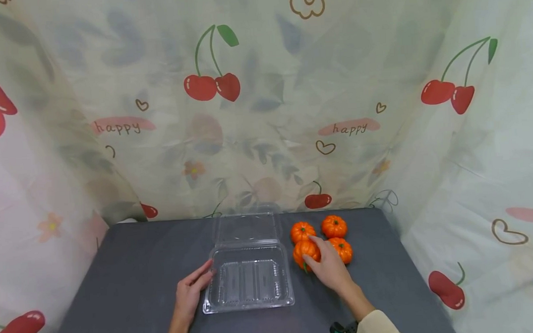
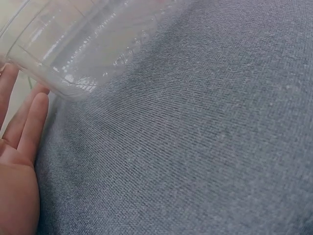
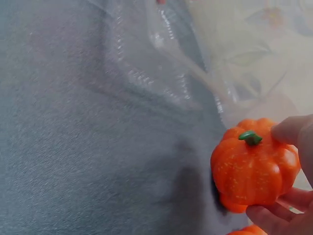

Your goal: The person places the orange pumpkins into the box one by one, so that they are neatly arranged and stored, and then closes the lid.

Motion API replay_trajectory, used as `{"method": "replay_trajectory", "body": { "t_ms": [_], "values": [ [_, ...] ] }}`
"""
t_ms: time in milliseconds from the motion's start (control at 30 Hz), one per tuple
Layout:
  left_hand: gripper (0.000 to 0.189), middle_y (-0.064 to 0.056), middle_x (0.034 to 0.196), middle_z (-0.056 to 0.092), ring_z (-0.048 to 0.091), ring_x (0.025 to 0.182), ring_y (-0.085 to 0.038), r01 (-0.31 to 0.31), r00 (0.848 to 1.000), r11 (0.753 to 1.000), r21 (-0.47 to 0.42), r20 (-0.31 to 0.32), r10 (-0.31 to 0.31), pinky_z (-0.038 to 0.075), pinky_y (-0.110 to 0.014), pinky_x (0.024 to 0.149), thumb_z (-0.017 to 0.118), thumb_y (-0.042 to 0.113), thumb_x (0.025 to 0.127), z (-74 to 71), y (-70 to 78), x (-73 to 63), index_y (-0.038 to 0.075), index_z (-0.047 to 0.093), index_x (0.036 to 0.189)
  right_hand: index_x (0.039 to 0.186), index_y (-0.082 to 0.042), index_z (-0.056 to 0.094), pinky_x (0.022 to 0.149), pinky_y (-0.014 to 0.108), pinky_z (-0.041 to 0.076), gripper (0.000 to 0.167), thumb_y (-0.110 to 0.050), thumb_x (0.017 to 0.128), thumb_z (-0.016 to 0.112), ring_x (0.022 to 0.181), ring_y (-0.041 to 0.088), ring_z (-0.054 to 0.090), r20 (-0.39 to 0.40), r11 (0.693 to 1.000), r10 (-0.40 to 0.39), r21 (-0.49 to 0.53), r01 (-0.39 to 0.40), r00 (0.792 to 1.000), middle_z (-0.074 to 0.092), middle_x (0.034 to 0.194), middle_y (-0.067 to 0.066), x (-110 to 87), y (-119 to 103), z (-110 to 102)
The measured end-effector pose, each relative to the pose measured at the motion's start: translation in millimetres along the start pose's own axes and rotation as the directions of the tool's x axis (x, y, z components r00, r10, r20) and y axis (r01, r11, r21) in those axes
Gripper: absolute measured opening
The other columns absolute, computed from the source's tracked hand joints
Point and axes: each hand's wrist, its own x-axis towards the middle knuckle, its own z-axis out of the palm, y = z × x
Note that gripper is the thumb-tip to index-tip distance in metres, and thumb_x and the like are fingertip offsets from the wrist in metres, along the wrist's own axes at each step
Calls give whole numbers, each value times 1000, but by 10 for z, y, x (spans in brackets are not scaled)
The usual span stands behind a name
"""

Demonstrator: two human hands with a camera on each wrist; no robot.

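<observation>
A clear plastic clamshell container (image 1: 249, 306) lies on the dark table with its lid (image 1: 247, 228) folded back. My left hand (image 1: 191, 291) touches the container's left side; in the left wrist view its straight fingers (image 2: 35, 122) reach the clear wall. A small orange pumpkin (image 3: 254, 166) with a green stem is gripped by my right hand (image 1: 331, 268), thumb on one side and fingers on the other. Close around that hand are other small pumpkins: one behind (image 1: 302, 230), one at the back right (image 1: 334, 226) and one partly covered by the hand (image 1: 343, 250).
The grey cloth-covered table (image 1: 133, 286) extends to both sides of the container. A hanging curtain (image 1: 265, 136) printed with cherries and hearts surrounds the table at the back and sides. A dark wrist device (image 1: 343, 331) sits by the right sleeve.
</observation>
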Motion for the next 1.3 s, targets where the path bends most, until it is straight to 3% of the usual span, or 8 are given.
{"method": "replay_trajectory", "body": {
  "t_ms": [267, 700, 900, 1067, 1300],
  "values": [
    [42, 26, 113, 73, 73, 96, 4, 57, 998, 998, 31, -9, -57, 59, -15, 83, 75, 19, 92, -15, 6, 18, 9, 69, 132, 145, -9, 52, 95, 47, 56, 62, -33, 93, 75, 108, 26, 59, 17, 1000, -4, 14, 4, 1000, 59, 129, 14, 40, -163, -94],
    [44, 25, 115, 74, 74, 99, 0, 74, 997, 997, 16, 15, -74, 59, -16, 85, 78, 25, 91, -59, 26, 47, 13, 69, 133, 137, -12, 58, 91, 42, 58, 57, -27, 88, 81, 105, 24, 61, 10, 982, -147, 122, 145, 989, 60, 126, 9, 90, -427, -176],
    [42, 16, 121, 74, 74, 99, -1, 66, 998, 998, 9, 20, -66, 60, -16, 86, 77, 23, 92, -60, 42, 49, 12, 70, 132, 136, -11, 57, 88, 45, 60, 57, -22, 86, 82, 100, 18, 61, 62, 963, -159, 228, 141, 985, 61, 129, 7, 115, -471, -108],
    [44, 15, 123, 73, 74, 99, 1, 75, 997, 997, 12, 23, -75, 59, -16, 86, 78, 26, 91, -61, 41, 40, 12, 70, 132, 136, -8, 54, 92, 42, 61, 57, -16, 86, 82, 107, 21, 66, 95, 944, -150, 308, 115, 984, 64, 129, 8, 111, -485, -24],
    [44, 15, 123, 74, 73, 100, 4, 65, 998, 998, 22, 17, -66, 59, -15, 86, 79, 28, 90, -55, 29, 23, 13, 70, 131, 141, -13, 51, 92, 44, 60, 65, -15, 84, 82, 109, 19, 59, 97, 931, -238, 305, 199, 966, 58, 130, 7, 110, -467, 108]
  ]
}}
